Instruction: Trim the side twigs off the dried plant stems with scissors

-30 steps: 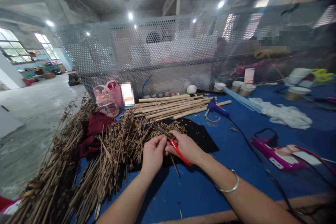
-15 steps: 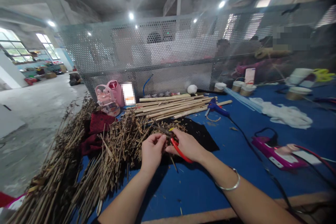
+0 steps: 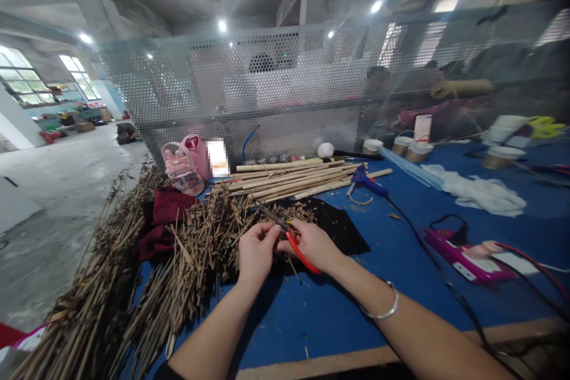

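Observation:
My right hand is wrapped round a pair of red-handled shears. Their dark narrow blades point up and to the left, across the fingertips of my other hand. Thumb and fingers of my left hand are pinched together close beside the blades. A thin dry stem sticks out below the two hands; its upper part is hidden by the fingers. Behind and left of my hands lies a heap of dry brown plant stems, partly on a black cloth.
Peeled wooden sticks lie behind the heap. A blue glue gun and a purple power strip with cables are on the right. Pink bottles stand back left, near dark red cloth. A perforated metal screen closes off the back.
The shears and my right hand have shifted slightly left, and the blades now look closer together. My left hand keeps its pinch, nearly in place.

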